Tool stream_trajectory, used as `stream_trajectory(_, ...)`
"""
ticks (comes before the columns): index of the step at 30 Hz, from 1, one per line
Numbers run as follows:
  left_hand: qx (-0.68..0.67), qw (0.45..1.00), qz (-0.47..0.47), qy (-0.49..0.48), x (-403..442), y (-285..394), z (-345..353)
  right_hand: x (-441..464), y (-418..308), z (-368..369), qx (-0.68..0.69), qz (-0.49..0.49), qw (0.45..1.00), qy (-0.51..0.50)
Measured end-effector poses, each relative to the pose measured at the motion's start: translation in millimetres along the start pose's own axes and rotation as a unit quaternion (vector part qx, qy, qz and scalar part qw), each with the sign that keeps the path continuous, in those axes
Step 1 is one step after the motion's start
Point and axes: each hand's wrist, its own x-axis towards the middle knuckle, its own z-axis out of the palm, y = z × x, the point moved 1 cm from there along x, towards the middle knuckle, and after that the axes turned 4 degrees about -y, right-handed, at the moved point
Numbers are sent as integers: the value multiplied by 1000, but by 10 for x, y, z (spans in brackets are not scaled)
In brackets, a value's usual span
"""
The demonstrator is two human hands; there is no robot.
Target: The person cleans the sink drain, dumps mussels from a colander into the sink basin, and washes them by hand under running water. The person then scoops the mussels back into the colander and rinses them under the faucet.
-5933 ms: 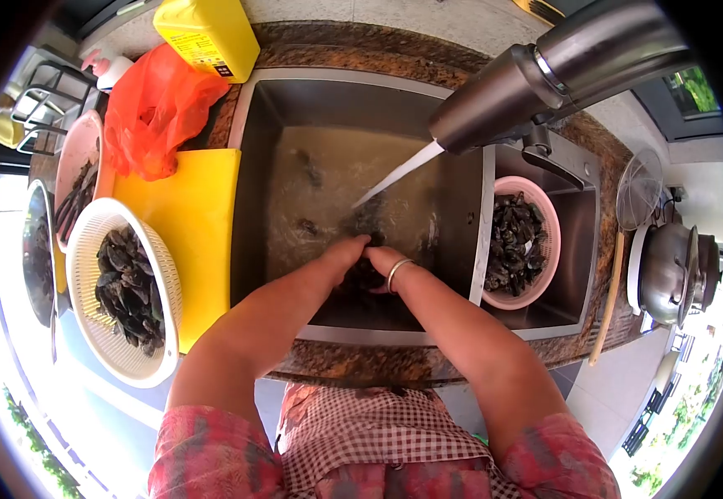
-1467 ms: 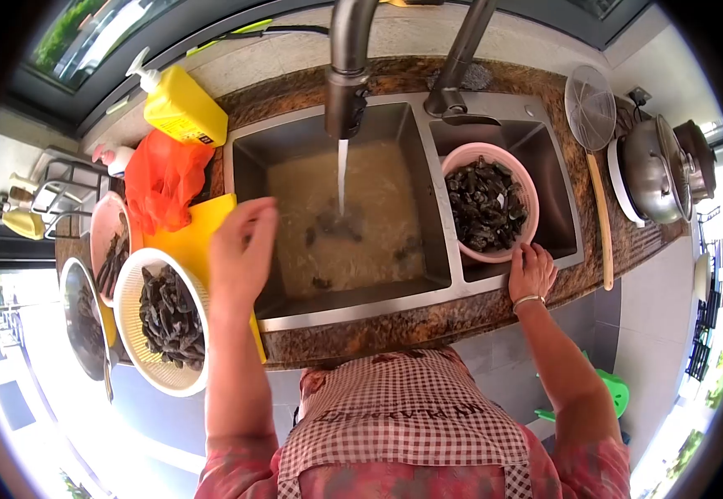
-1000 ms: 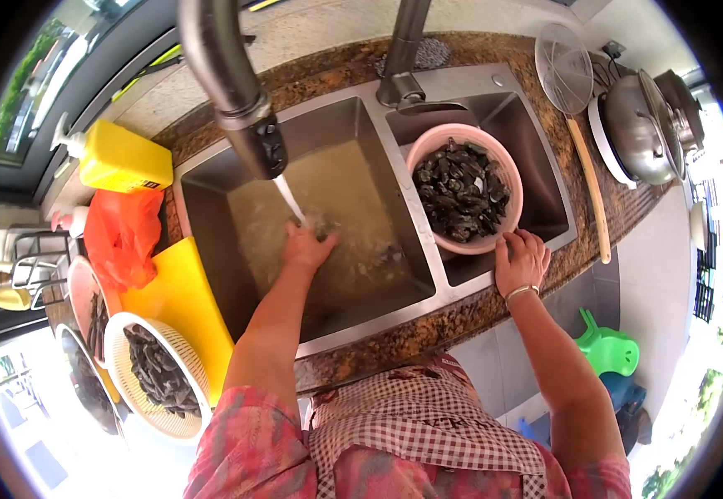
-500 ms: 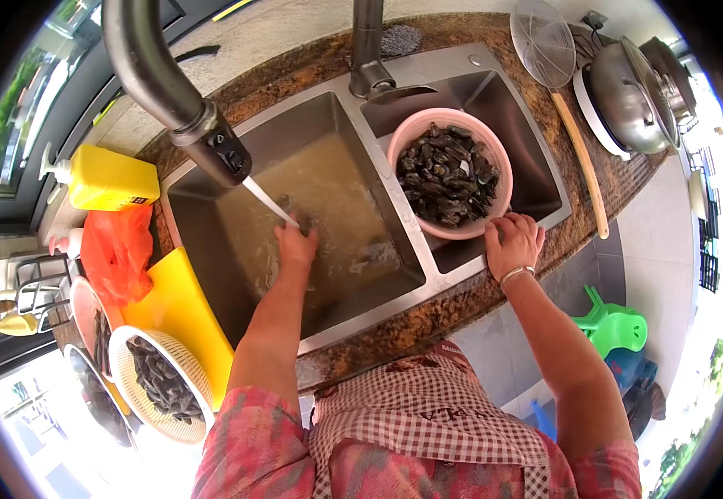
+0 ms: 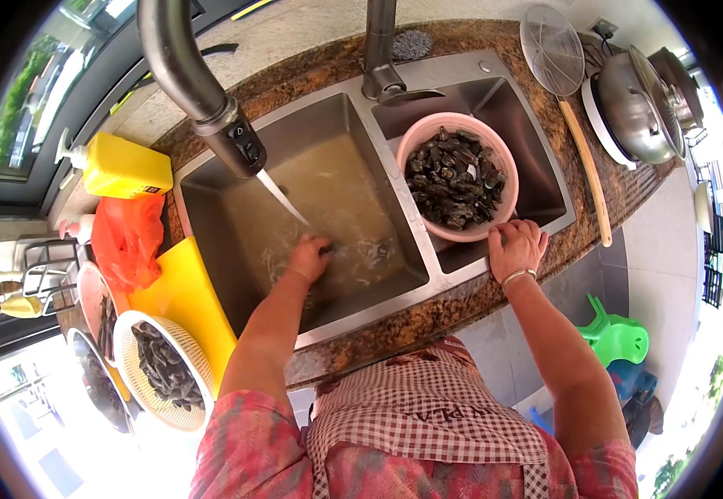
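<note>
My left hand (image 5: 307,256) is at the surface of the murky brown water (image 5: 328,195) in the large sink basin, its fingers curled. Whatever lies in those fingers, if anything, is hidden. Water streams from the pull-down faucet (image 5: 241,148) into the basin just beyond this hand. My right hand (image 5: 519,248) lies flat on the front rim of the small basin, fingers spread, by the edge of a pink basket (image 5: 508,200). Dark mussels (image 5: 453,179) fill much of that basket, which sits in the small basin.
Left of the sink are a yellow pump bottle (image 5: 133,166), a red plastic bag (image 5: 128,241), a yellow board (image 5: 182,283) and a cream basket of dark shells (image 5: 203,353). A wire skimmer (image 5: 586,158) and a steel pot (image 5: 627,104) stand to the right.
My left hand has moved slightly right and toward me, away from the falling stream, and its fingers have curled. The right hand stays on the rim. The whole view has shifted slightly.
</note>
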Motion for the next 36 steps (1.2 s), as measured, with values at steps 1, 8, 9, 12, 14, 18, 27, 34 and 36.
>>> stream_trajectory(1,-27,999,-6,-27,9,-23,39,2,2,-3,-2,-1,1000,-2)
stream_trajectory(8,33,984,67,-159,-57,92,83,0,39,38,-11,-6,1000,4)
stream_trajectory(9,49,979,67,-185,-144,241,9,-1,34,30,-12,-6,1000,1)
stream_trajectory(12,-35,976,3,-214,-255,402,102,0,14,9,-12,-5,1000,-7)
stream_trajectory(14,-81,965,-28,-246,-257,487,189,-2,20,7,-15,-2,1000,-11)
stream_trajectory(18,-132,964,-70,-221,-136,590,345,-1,18,8,-13,-8,1000,0)
stream_trajectory(27,-171,968,-86,-164,362,1271,510,-2,24,14,-19,-10,1000,6)
stream_trajectory(34,14,962,10,-274,192,1463,565,-2,8,-4,-13,-4,1000,-3)
stream_trajectory(36,8,955,40,-295,233,1240,623,11,45,41,-2,-5,1000,5)
